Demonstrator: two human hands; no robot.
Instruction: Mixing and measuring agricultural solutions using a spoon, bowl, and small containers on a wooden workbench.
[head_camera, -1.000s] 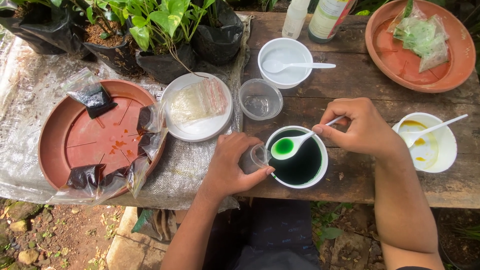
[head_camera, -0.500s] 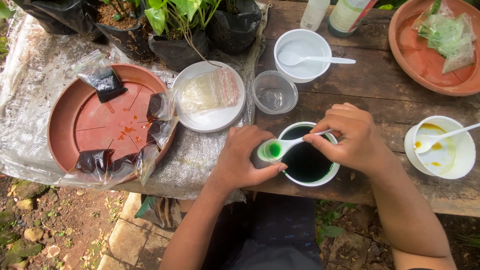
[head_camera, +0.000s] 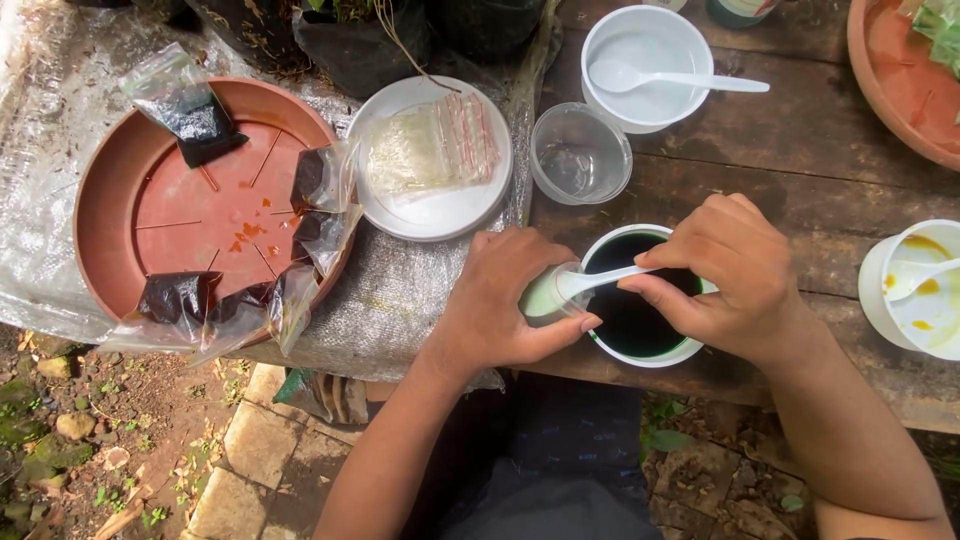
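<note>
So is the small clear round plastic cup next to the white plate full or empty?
Empty, as far as it shows: the small clear round plastic cup stands upright on the wooden table, its bare bottom visible through it.

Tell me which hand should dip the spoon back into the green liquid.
Right. The right hand already holds the white spoon over the bowl of dark green liquid, while the left hand grips something small beside the rim.

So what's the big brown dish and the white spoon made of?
The big brown dish looks like matte moulded plastic: thin even rim, raised ribs inside. The white spoon in the right hand looks like smooth plastic, thin and slightly see-through, though glazed ceramic is possible.
</note>
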